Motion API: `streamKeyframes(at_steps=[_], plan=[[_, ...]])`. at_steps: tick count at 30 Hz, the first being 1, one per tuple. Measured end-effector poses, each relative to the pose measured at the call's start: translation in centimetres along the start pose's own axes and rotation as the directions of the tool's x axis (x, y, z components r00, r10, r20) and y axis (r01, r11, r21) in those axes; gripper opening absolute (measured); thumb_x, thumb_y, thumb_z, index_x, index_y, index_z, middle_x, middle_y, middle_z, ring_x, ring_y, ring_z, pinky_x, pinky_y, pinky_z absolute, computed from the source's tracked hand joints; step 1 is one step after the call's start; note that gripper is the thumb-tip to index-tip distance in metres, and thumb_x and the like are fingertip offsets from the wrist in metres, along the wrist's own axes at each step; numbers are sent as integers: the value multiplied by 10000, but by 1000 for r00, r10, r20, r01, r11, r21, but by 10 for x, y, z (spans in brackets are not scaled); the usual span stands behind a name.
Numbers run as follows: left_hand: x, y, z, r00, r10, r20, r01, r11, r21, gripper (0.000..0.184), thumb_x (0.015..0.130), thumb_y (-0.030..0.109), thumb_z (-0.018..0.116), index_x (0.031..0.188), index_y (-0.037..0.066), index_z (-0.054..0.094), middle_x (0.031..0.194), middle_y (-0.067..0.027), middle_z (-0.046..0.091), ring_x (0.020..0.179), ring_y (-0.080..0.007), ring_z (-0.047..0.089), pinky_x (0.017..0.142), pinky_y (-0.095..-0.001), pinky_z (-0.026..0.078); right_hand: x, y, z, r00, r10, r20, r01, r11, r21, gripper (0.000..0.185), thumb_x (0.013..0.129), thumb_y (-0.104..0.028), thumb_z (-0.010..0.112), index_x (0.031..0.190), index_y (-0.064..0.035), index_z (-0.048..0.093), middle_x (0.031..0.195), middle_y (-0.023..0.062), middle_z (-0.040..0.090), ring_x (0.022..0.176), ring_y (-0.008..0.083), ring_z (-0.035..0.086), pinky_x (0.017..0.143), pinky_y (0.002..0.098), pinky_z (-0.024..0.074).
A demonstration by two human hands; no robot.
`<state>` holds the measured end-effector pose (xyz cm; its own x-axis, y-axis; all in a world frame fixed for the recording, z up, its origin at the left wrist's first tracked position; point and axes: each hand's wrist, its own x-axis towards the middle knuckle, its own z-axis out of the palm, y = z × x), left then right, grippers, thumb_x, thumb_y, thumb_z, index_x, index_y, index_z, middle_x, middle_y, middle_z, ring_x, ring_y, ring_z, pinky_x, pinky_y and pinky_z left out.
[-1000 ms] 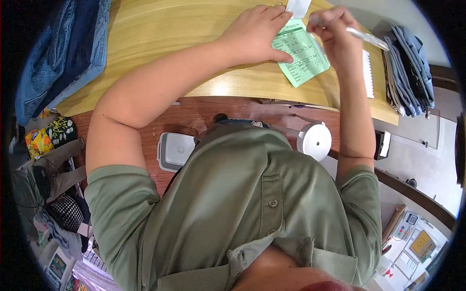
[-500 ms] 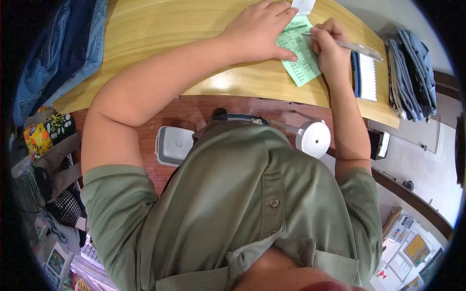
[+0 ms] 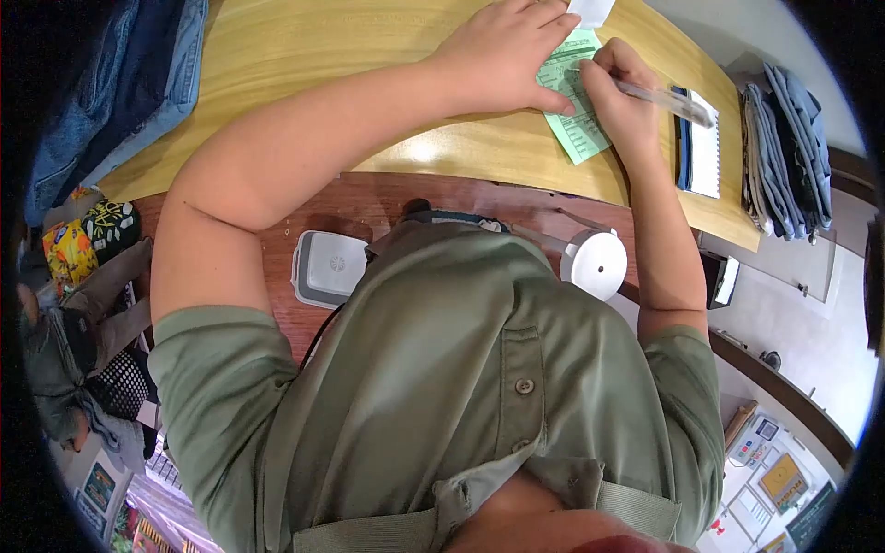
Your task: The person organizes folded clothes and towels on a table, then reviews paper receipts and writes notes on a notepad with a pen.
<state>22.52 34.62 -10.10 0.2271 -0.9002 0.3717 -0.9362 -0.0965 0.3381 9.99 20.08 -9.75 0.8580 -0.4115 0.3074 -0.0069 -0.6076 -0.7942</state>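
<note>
A green printed slip [image 3: 583, 140] with handwriting on it lies on the wooden table [image 3: 323, 55]. My left hand [image 3: 502, 57] rests flat over its left edge, fingers stretched out and thumb apart. A white piece of paper [image 3: 592, 11] shows beyond the slip, by my left fingertips. My right hand [image 3: 623, 97] is closed around a clear pen [image 3: 671, 101] over the slip's right side. The pen's back end points right, and its tip is hidden behind my fingers.
Right of my right hand lie a spiral notebook [image 3: 704, 152] and a dark blue item [image 3: 683, 147]. Folded jeans [image 3: 784, 152] stand at the table's right end; more jeans [image 3: 138, 83] lie at the left. Below are a lidded grey container [image 3: 334, 265] and a round white object [image 3: 599, 264].
My right hand has shifted slightly left over the slip, and the pen's back end has swung left and downward. My left hand stays on the slip. At the far left, a person has shifted into view.
</note>
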Motion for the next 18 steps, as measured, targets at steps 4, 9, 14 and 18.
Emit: streamKeyframes(at_steps=[4,9,14,18], plan=[[-1,3,-6,1000,9,28,-8,999,-40,903,725,443,691,1347,-89,310,1379,-268,329,1306,-382,290,1093,-429,255,-1,-8,3,998,15,-58,-20,996,-85,149,769,-51,587,677,-30,472,599,-31,443,577,49,379,506,229,313],[-1,2,-6,1000,9,20,-8,1000,-26,905,727,450,689,1348,-88,309,1379,-264,331,1307,-380,289,1094,-430,254,3,8,-1,995,50,-85,-50,999,2,128,800,-46,580,708,-42,491,637,-16,458,595,58,401,528,227,333],[-1,4,-6,999,-12,36,14,999,-37,911,727,459,690,1353,-82,307,1382,-265,328,1310,-382,288,1098,-428,251,11,-9,-15,956,289,-46,-193,739,646,102,833,-32,595,767,-47,518,659,12,507,596,95,455,541,241,379],[-1,10,-16,996,-36,80,40,998,-56,938,720,467,696,1363,-83,294,1401,-272,306,1319,-387,277,1103,-429,242,2,-24,-9,975,199,-96,-130,869,477,138,810,-8,615,736,-52,507,648,21,525,559,93,443,543,227,374]])
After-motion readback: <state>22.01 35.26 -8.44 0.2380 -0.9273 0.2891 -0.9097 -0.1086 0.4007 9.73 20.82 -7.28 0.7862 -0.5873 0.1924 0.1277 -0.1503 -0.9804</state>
